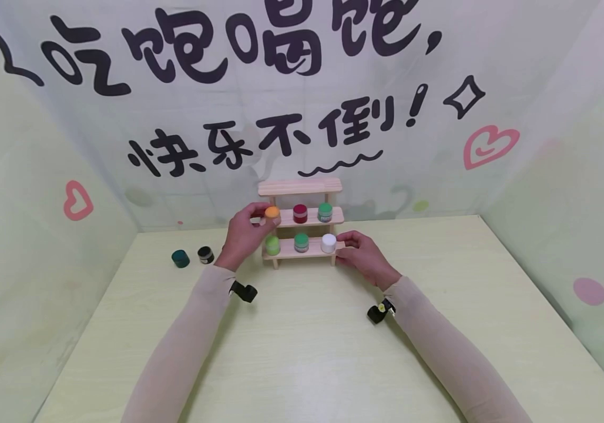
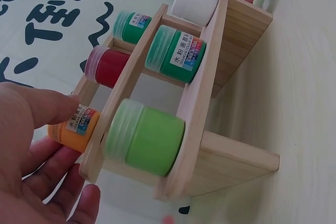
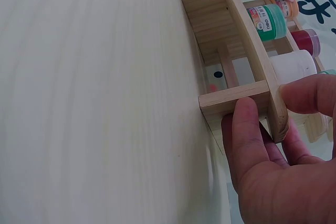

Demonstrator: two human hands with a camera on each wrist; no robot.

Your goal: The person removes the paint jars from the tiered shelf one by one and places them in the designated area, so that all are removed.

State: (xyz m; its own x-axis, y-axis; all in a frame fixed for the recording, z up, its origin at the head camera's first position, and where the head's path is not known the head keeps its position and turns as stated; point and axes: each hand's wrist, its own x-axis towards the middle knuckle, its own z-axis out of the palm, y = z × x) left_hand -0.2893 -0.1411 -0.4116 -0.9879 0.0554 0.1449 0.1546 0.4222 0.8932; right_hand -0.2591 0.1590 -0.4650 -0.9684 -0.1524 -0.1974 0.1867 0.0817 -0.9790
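A small wooden three-tier rack (image 1: 299, 187) stands at the back of the table. My left hand (image 1: 246, 235) pinches an orange paint jar (image 2: 76, 129) at the left end of the middle tier. Beside that jar are a dark red jar (image 1: 299, 214) and a green jar (image 1: 325, 212). On the bottom tier sit a light green jar (image 2: 147, 137), another green jar (image 2: 176, 53) and a white jar (image 3: 294, 66). My right hand (image 1: 366, 258) grips the right end of the bottom tier, thumb on top and fingers against the side support, close to the white jar.
Left of the rack, a dark teal jar (image 1: 180, 258) and a black jar (image 1: 205, 255) stand on the pale table (image 1: 302, 352). A printed cloth backdrop (image 1: 217, 200) hangs right behind the rack, with cloth walls on both sides. The top tier bears no jar.
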